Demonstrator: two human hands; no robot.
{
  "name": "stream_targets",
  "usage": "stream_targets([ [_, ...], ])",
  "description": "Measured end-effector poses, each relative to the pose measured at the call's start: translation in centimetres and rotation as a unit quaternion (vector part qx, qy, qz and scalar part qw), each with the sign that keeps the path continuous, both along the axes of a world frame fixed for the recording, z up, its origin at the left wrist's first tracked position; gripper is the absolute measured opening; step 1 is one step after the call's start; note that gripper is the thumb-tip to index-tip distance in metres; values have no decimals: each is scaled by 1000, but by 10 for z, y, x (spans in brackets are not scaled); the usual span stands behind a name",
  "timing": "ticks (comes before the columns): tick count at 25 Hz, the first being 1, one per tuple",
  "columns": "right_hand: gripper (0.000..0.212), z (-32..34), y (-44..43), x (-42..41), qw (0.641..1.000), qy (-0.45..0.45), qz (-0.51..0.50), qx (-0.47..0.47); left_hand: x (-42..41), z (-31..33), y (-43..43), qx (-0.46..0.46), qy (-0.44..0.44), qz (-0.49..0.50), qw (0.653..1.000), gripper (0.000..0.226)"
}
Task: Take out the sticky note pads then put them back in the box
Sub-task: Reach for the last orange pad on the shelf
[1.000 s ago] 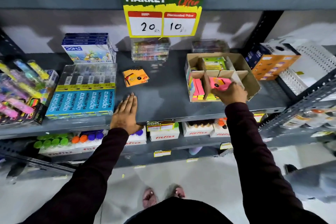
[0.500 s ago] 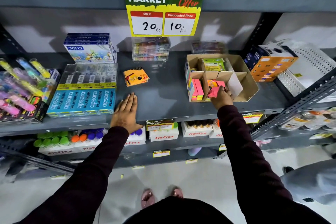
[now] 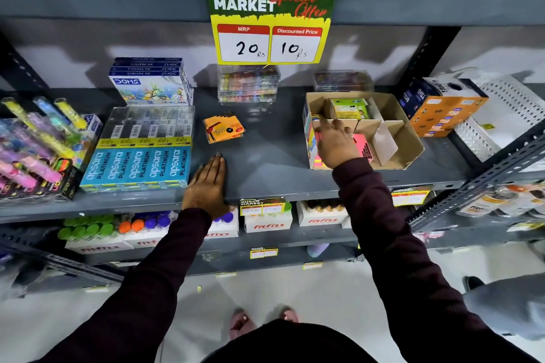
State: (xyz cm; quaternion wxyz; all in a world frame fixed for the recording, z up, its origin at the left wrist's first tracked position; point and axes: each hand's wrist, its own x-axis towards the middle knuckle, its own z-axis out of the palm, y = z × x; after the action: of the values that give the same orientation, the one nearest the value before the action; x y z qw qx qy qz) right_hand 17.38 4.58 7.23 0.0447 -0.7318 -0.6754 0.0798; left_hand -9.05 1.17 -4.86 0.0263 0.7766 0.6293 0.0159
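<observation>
Pink sticky note pad [image 3: 362, 147], w/ black print at its edge, is seen lying in the front compartment of the cardboard box [image 3: 413, 146] on the grey shelf [image 3: 265, 162]. The right hand [image 3: 336, 144] is spread over it, fingers apart. The left hand [image 3: 208, 183] is laid flat on the shelf, fingers together. An orange pad [image 3: 224, 128] lies apart, mid-shelf.

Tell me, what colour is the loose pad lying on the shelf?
Orange with black print, seen in the head view: loose pad.

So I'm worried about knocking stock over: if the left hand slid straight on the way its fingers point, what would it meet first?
Probably the orange pack, lying just beyond the left hand on the shelf; it may pass slightly to its left.
</observation>
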Motion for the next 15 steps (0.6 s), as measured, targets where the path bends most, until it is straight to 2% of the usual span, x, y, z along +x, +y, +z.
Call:
stream_targets([
  [3,59,0,9,-37,997,21,71,-33,0,-3,2,4,23,-7,1000,112],
  [6,63,-13,26,-73,987,61,126,-74,0,-4,2,2,5,3,1000,108],
  [11,67,-41,60,-114,980,86,127,-124,0,-3,4,15,-7,-9,1000,107],
  [15,74,-49,80,-134,984,73,111,-117,-3,-9,6,33,2,-7,999,106],
])
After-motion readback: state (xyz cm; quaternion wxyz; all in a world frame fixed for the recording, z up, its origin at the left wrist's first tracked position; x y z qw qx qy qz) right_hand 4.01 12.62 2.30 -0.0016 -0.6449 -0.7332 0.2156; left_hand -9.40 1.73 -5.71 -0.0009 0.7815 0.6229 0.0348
